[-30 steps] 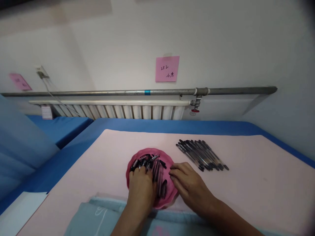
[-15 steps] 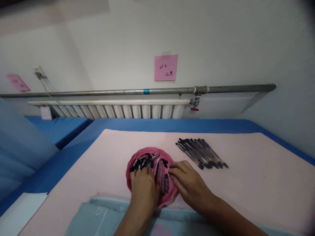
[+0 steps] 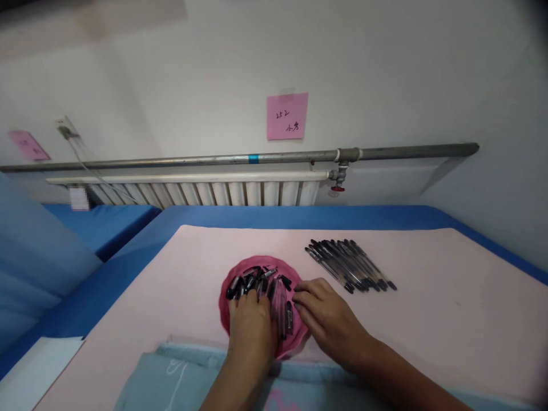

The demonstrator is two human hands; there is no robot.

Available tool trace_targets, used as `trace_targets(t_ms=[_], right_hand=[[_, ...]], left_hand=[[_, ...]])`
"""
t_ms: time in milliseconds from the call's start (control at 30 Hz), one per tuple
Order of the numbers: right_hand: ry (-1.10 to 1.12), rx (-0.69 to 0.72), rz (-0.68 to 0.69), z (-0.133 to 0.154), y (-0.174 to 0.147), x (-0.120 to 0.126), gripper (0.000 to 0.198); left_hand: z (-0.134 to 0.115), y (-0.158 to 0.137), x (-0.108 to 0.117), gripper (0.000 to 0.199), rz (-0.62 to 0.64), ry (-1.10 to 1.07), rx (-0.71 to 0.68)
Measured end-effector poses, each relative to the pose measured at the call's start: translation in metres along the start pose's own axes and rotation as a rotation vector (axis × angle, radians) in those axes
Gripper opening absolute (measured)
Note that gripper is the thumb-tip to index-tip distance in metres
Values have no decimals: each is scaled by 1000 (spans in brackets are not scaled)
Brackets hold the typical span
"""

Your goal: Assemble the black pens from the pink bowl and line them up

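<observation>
A round pink bowl point(image 3: 249, 260) with a wavy rim holds black pen caps point(image 3: 252, 281) and several clear, thin pen barrels point(image 3: 280, 308). My left hand point(image 3: 252, 325) reaches into it from the front, palm down. Its fingers are bent over the dark pieces, and their tips are hidden among them. At the bowl's right side, my right hand point(image 3: 327, 317) has its fingers curled over the rim, with the thumb out of sight. To the right of the bowl, several black-capped pens point(image 3: 349, 265) lie side by side in a slanted row.
A pink sheet point(image 3: 428, 319) covers the blue-edged table point(image 3: 299, 217). Folded light-blue cloth point(image 3: 171, 371) lies along the front edge, and white paper point(image 3: 40, 362) sits at the left corner. Behind stand a radiator point(image 3: 240, 191) and a pipe point(image 3: 192, 161) with a red valve point(image 3: 337, 189).
Inside the bowl, a dark pen piece beside my left index finger has shifted slightly. My hands are nearly where they were, and the row of pens looks the same.
</observation>
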State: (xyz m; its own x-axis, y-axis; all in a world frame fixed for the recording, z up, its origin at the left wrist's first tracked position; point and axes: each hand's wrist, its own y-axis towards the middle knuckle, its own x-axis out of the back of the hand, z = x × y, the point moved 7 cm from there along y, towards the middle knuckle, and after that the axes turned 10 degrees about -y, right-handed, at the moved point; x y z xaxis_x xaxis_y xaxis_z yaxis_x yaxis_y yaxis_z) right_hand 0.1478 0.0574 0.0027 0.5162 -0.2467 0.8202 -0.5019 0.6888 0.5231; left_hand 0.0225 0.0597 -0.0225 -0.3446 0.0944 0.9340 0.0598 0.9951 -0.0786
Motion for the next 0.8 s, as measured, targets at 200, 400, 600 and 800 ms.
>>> trace_targets(t_ms=[200,400,600,800], right_hand=[[-22,9,-7,2,1,1,20],[-1,11,0,2,1,0,20],[41,-17,6,0,1,-1,19],[350,-386,51,-11,-1,-1,22]], left_hand=[[-4,1,-1,29,1,41,-33],[-7,-1,-2,30,-14,59,-32],[2,-3,9,23,-177,-26,-39],[-15,-18,18,12,-428,-219,-288]])
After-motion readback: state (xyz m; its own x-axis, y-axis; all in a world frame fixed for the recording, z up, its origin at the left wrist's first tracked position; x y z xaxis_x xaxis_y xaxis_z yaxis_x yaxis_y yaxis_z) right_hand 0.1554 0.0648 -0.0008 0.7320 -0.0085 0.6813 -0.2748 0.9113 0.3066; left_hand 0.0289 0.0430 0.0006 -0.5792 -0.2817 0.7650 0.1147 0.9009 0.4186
